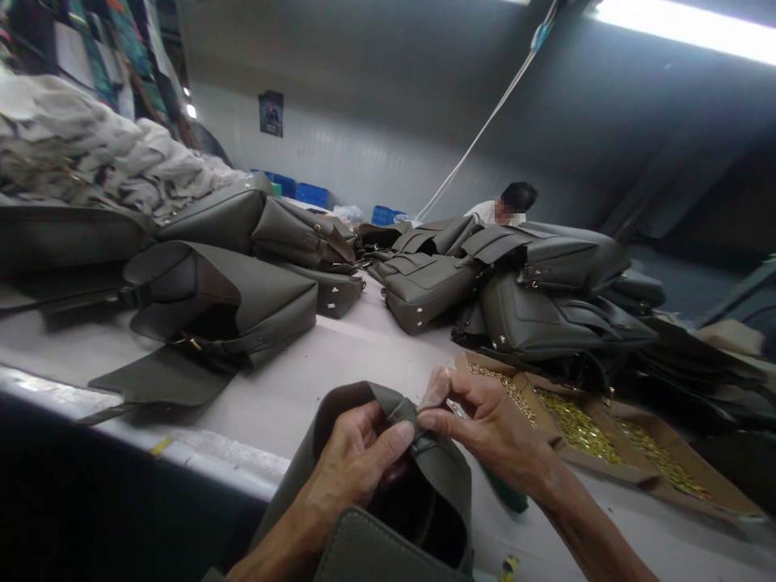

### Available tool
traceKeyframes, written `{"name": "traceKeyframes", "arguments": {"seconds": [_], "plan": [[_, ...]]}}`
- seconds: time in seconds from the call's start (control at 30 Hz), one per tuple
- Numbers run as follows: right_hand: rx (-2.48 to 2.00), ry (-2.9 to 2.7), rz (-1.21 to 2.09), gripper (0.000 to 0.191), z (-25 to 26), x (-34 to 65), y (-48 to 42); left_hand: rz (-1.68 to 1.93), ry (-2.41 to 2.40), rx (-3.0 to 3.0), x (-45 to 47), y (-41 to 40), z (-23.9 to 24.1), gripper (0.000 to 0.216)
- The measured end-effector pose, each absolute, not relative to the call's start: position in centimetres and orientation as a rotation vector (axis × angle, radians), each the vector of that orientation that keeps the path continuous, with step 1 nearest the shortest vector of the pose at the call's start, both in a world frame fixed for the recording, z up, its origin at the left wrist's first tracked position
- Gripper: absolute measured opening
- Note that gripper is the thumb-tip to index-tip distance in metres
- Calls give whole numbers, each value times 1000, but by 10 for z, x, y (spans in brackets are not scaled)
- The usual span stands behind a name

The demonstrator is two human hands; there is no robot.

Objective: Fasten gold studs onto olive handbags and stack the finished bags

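An olive-grey leather handbag (388, 517) lies open at the table's near edge, right below me. My left hand (357, 461) pinches the bag's rim at its top, fingers closed on the leather. My right hand (485, 420) meets it from the right, fingers pinched together around a thin metal tool or small part at the same spot on the rim. What the right fingers hold is too small to name for sure.
Several matching grey handbags (424, 283) are piled across the white table (339, 356); one bag (230, 307) lies at left. A cardboard tray of small brass fittings (582, 428) sits at right. Pale cloth (90, 153) is heaped far left. A person (509, 206) sits beyond the bags.
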State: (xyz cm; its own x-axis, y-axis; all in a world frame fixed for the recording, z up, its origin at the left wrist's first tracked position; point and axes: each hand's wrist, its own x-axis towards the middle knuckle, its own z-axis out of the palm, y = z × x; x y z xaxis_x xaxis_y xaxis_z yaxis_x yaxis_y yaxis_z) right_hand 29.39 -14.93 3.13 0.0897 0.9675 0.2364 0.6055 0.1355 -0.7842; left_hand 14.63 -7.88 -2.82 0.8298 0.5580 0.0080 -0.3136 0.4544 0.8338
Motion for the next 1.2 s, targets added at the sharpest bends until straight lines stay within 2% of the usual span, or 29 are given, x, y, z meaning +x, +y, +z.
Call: {"name": "traceKeyframes", "arguments": {"seconds": [0.17, 0.33, 0.53, 0.73, 0.9, 1.03, 1.2], "plan": [[-1500, -1550, 632, 21, 28, 293, -149, 540, 298, 949, 147, -77, -28, 47], [-1491, -1512, 607, 24, 22, 291, -149, 505, 309, 954, 146, -74, -29, 45], [-1552, -1504, 402, 13, 13, 278, -150, 495, 295, 913, 141, -73, -30, 42], [-1696, -1467, 351, 20, 16, 276, -151, 534, 317, 889, 142, -79, -30, 48], [-1588, -1459, 402, 12, 15, 276, -152, 542, 280, 865, 144, -81, -29, 46], [-1559, -1415, 378, 20, 10, 272, -150, 544, 295, 889, 143, -82, -27, 49], [-1579, -1263, 396, 33, -1, 272, -147, 574, 277, 860, 143, -83, -29, 41]]}}
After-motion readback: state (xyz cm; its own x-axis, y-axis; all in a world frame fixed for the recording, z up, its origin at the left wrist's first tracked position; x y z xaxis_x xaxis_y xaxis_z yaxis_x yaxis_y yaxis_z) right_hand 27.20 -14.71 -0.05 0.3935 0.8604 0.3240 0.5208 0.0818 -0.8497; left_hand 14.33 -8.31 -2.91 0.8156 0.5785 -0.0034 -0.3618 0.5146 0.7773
